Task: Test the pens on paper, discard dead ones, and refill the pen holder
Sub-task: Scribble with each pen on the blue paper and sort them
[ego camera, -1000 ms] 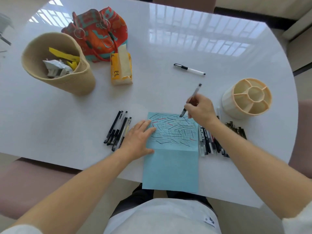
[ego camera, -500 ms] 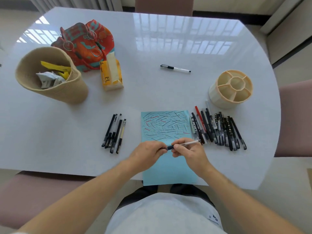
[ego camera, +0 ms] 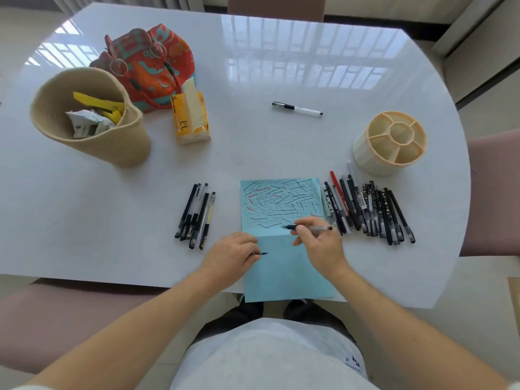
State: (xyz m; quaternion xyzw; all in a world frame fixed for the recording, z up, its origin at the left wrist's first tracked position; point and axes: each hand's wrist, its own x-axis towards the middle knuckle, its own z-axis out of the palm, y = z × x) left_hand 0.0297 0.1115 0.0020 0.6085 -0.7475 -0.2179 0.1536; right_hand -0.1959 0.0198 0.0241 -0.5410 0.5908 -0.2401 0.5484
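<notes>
Over the blue paper: the right hand (ego camera: 319, 243) pinches a clear-barrelled pen (ego camera: 308, 228) level above the scribbled sheet, just beside the big pen row; its tip end looks dark, though blur hides detail
Left hand: the left hand (ego camera: 232, 256) curls round a small dark piece, probably the cap (ego camera: 261, 253), resting at the paper's (ego camera: 287, 266) left edge
What changed: half a second ago both hands met on one pen over the sheet; now they are apart, so the cap seems pulled off; a second ago the right hand was marking near the sheet's top while the left lay flat
Meaning: a fresh pen looks ready for its test stroke; the verdict is not in yet
Pen holder: the pen holder (ego camera: 389, 142) stands at the right of the table (ego camera: 281, 66) with nothing visible in its compartments; refilling is not begun
Piles: a small group of pens (ego camera: 195, 215) lies left of the paper; a larger row of pens (ego camera: 368, 209) lies right; a lone pen (ego camera: 297, 108) lies far off
Basket: a woven basket (ego camera: 90, 119) holds scraps
</notes>
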